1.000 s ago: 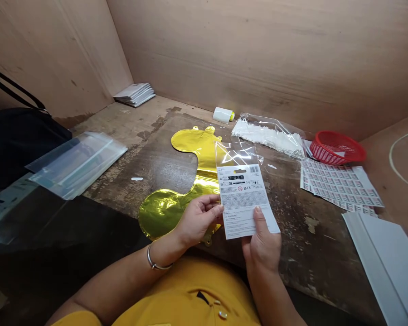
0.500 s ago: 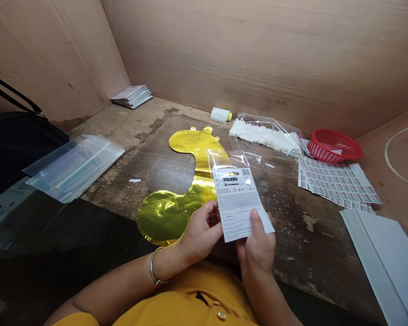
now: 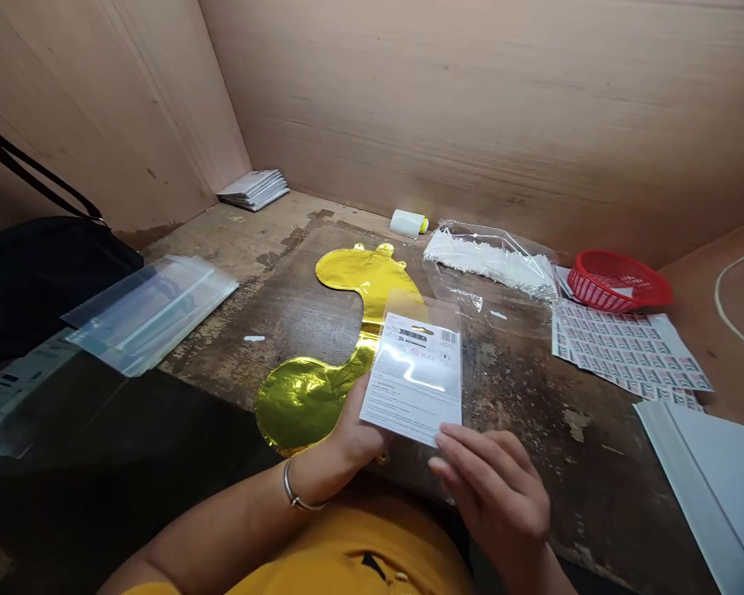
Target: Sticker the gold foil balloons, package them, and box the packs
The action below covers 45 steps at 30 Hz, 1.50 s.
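Note:
My left hand is closed on the left and underside of a clear plastic packet with a printed card inside; most of its fingers are hidden behind the card. The card carries a barcode, a hang slot and a warning text. At the packet's lower right corner, my right hand has its fingertips on the front, with the thumb just below the edge. Behind the packet, a gold giraffe-shaped foil balloon lies flat on the table, partly covered by my left hand and the packet.
Clear plastic sleeves lie left, near a black bag. At the back are stacked cards, a small white roll and a bag of white strips. A red basket, sticker sheets and white sheets are right.
The packet has turned slightly and shifted left, and light now glares off its front. My left hand has slid under it. My right hand moved from the lower edge out to the right corner.

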Each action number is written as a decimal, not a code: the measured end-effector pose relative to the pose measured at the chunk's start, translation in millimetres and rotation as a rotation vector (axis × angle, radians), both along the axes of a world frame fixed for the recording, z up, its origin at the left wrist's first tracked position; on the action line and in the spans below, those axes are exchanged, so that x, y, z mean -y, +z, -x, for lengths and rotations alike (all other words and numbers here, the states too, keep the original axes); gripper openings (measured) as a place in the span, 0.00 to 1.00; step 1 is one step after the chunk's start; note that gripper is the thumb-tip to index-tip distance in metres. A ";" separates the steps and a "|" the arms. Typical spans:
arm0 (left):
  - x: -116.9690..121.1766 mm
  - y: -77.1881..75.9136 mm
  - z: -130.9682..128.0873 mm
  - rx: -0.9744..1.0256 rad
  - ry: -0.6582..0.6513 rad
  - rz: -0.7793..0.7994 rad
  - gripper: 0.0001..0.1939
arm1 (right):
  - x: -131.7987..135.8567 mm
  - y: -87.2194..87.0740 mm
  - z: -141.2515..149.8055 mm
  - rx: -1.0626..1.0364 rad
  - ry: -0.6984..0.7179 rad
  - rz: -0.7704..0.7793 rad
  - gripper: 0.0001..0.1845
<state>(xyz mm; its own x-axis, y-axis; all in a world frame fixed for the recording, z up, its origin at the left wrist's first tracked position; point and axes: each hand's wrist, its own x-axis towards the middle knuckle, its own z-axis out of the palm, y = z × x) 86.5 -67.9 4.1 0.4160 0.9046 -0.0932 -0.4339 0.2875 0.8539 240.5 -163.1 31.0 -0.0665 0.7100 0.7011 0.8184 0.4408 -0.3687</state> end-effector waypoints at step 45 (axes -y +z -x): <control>-47.5 7.1 24.1 -1.217 -0.432 -1.211 0.35 | -231.4 31.5 -103.1 0.042 -0.577 0.738 0.08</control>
<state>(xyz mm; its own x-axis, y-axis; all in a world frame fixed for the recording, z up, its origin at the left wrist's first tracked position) 62.5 -20.3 11.3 0.8327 0.5489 0.0734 0.4779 -0.7793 0.4054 343.6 68.3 62.5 0.4200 0.9052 0.0649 0.8564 -0.3716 -0.3585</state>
